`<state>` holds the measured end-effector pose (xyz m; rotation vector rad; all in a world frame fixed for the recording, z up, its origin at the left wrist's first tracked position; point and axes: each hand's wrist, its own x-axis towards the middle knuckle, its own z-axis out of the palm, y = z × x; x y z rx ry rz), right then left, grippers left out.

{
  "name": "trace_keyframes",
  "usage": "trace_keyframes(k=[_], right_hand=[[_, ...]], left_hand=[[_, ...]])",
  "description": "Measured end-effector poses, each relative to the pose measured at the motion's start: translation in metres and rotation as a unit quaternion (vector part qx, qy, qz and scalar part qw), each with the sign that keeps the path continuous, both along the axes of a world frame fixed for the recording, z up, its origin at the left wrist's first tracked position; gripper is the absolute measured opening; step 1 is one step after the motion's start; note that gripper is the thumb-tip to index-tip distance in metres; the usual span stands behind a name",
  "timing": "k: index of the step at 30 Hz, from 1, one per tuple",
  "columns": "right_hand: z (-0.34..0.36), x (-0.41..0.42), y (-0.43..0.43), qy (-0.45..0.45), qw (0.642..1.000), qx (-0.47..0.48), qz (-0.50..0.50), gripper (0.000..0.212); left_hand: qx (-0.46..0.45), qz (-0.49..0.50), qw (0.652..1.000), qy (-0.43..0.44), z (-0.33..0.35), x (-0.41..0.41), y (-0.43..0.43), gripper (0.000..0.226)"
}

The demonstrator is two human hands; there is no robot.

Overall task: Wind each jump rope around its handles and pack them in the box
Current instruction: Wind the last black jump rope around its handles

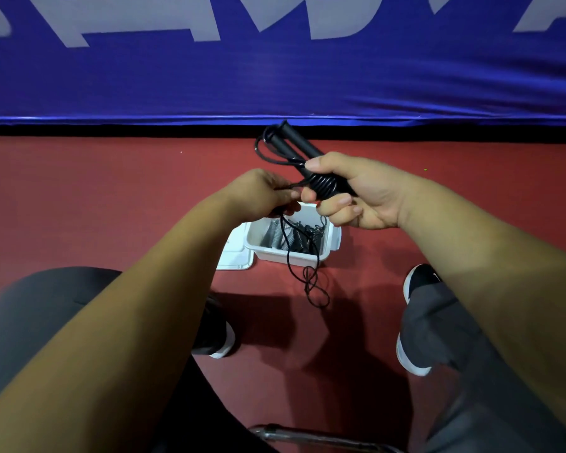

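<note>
Slack is the main risk. The rope (288, 243) hangs from the left hand (258, 194) down past the box (294, 258) at mid-frame and ends in a loose tangle on the floor (111, 191). That tail could knot on itself, or catch the box rim and tug it when pulled up. A smaller risk sits above centre: the few coils under the right hand (356, 194) could slide off the handles (294, 142) if the cord goes loose or the thumb lifts.

The right hand wraps round both handles, with its thumb on top of the coils. The left hand pinches the cord just beside them, fingers curled.

A blue banner (275, 76) with large pale letters fills the top of the frame; it looks like smooth, slightly wrinkled fabric. The floor is matte red and looks faintly grainy. The box is white, rectangular, thin-walled plastic with rounded corners, and it holds wound ropes (275, 237) in tight dark and grey spirals. Its flat white lid (234, 256) lies touching its left side. The handles are two black, matte cylinders held side by side, pointing toward the upper left. The rope is thin, black and round, and looks limp enough to kink.
</note>
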<state>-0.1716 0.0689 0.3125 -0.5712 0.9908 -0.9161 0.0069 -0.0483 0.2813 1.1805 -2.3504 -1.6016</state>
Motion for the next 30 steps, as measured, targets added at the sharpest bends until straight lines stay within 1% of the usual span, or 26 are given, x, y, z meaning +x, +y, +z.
trace_keyframes(k=[2, 4, 5, 6, 8, 10, 12, 14, 19, 22, 24, 27, 30], right_hand=[[-0.001, 0.0, 0.004, 0.001, 0.998, 0.014, 0.064, 0.025], [-0.003, 0.001, 0.008, 0.001, 0.99, 0.035, 0.136, 0.023], [-0.004, 0.001, 0.009, 0.005, 0.984, 0.048, 0.171, 0.024], [-0.005, 0.001, 0.01, 0.016, 0.978, 0.061, 0.201, 0.025], [-0.008, 0.002, 0.011, 0.049, 0.966, 0.083, 0.241, 0.027], [-0.012, 0.002, 0.011, 0.086, 0.957, 0.105, 0.255, 0.023], [-0.016, 0.001, 0.008, 0.124, 0.954, 0.118, 0.246, 0.018], [-0.019, -0.001, 0.006, 0.144, 0.956, 0.127, 0.224, 0.017], [-0.025, -0.007, 0.0, 0.208, 0.957, 0.131, 0.156, 0.025], [-0.031, -0.009, -0.003, 0.242, 0.958, 0.126, 0.093, 0.016], [-0.036, -0.012, -0.005, 0.26, 0.956, 0.124, 0.051, 0.012], [-0.046, -0.016, -0.011, 0.281, 0.95, 0.137, -0.022, 0.019], [-0.052, -0.016, -0.015, 0.281, 0.947, 0.141, -0.065, 0.028]], left_hand=[[0.023, 0.023, 0.998, 0.06, 0.008, 0.003, 0.0, 0.021], [0.046, 0.024, 0.993, 0.109, 0.02, 0.008, -0.002, 0.014], [0.054, 0.003, 0.991, 0.122, 0.024, 0.009, -0.004, 0.013], [0.064, -0.011, 0.989, 0.131, 0.024, 0.009, -0.006, 0.019], [0.069, -0.003, 0.989, 0.128, 0.025, 0.006, -0.005, 0.019], [0.039, 0.002, 0.99, 0.138, 0.026, 0.0, -0.003, 0.015], [0.005, -0.014, 0.989, 0.149, 0.03, -0.003, -0.001, 0.015], [-0.034, -0.026, 0.988, 0.147, 0.037, -0.004, 0.002, 0.014], [-0.115, -0.042, 0.986, 0.116, 0.048, -0.003, 0.005, 0.017], [-0.171, -0.068, 0.98, 0.078, 0.053, -0.003, 0.004, 0.021], [-0.215, -0.102, 0.971, 0.039, 0.054, -0.002, 0.002, 0.026], [-0.267, -0.159, 0.95, -0.027, 0.053, 0.001, 0.001, 0.033], [-0.299, -0.152, 0.939, -0.076, 0.049, -0.001, 0.001, 0.034]])
